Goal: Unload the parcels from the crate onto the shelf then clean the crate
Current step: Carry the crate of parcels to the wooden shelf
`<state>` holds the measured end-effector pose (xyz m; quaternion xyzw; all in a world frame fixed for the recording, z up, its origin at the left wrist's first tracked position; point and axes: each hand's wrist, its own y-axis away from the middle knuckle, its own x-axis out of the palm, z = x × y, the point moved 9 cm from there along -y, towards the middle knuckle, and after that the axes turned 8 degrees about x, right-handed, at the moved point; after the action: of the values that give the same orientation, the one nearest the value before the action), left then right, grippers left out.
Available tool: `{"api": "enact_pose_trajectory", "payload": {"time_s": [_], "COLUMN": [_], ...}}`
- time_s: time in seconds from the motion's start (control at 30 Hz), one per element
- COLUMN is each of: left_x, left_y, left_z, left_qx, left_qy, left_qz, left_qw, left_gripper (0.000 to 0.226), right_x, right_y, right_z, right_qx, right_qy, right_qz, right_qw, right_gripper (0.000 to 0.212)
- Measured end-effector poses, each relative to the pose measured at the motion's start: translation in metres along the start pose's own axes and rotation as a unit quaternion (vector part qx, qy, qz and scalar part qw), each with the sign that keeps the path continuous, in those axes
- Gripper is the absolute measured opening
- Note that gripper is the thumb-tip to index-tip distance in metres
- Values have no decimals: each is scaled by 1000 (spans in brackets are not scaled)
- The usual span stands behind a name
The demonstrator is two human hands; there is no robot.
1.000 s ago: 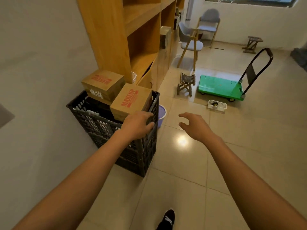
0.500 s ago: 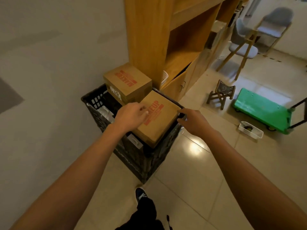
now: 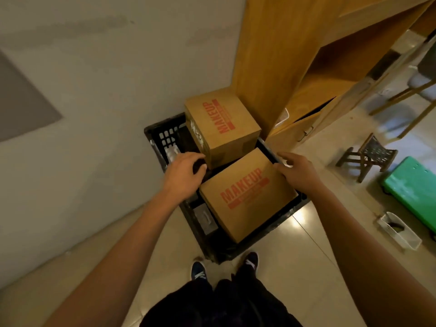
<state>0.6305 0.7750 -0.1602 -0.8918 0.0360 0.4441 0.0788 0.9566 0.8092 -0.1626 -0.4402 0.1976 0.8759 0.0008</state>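
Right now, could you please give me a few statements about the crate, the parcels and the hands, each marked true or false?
1. Two cardboard parcels printed MAKEUP sit in the black crate. True: the near parcel and the far parcel.
2. The right hand rests at the near parcel's right edge. True.
3. The left hand is holding a cleaning cloth. False: it reaches in at the near parcel's left side, with no cloth visible.
4. The crate stands on the green cart. False: it stands on the floor beside the wooden shelf.
5. Both parcels are on the shelf. False: both remain in the crate.
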Motion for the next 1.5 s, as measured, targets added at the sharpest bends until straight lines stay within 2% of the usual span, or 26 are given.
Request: {"api": "enact_pose_trajectory", "payload": {"time_s": [0.13,0.27,0.43,0.53,0.63,0.77,0.9,1.13,1.3,1.5], "left_x": [2,16,36,50,61,62,60,66,65,64], "left_y": [9,28,59,73,81,87,82,75,74,76], "left_z": [33,59,71,70,67,67,68,63,60,53], "left_qx": [-102,-215,-343,-383,-416,-431,-434,-446,-458,-458], "left_qy": [-5,29,113,161,219,251,253,301,364,388], "left_qz": [-48,-72,-143,-168,-179,-205,-203,-232,-272,-298], "left_qw": [994,974,921,894,864,842,841,810,764,742], "left_gripper": [33,44,48,49,53,49,45,45,44,54], "right_x": [4,19,42,58,69,73,73,75,81,79], "right_y": [-33,-71,-114,-128,-134,-139,-142,-142,-145,-134], "right_z": [-8,-12,7,22,29,28,30,28,27,36], "right_qx": [-1,-6,-48,-89,-99,-76,-85,-73,-64,-69], "right_qy": [-53,-90,-108,-94,-85,-86,-81,-89,-99,-149], "right_qz": [8,79,157,184,189,185,191,196,233,306], "right_qw": [999,993,980,974,973,976,975,974,965,938], "right_gripper": [46,56,56,45,52,70,57,66,68,74]}}
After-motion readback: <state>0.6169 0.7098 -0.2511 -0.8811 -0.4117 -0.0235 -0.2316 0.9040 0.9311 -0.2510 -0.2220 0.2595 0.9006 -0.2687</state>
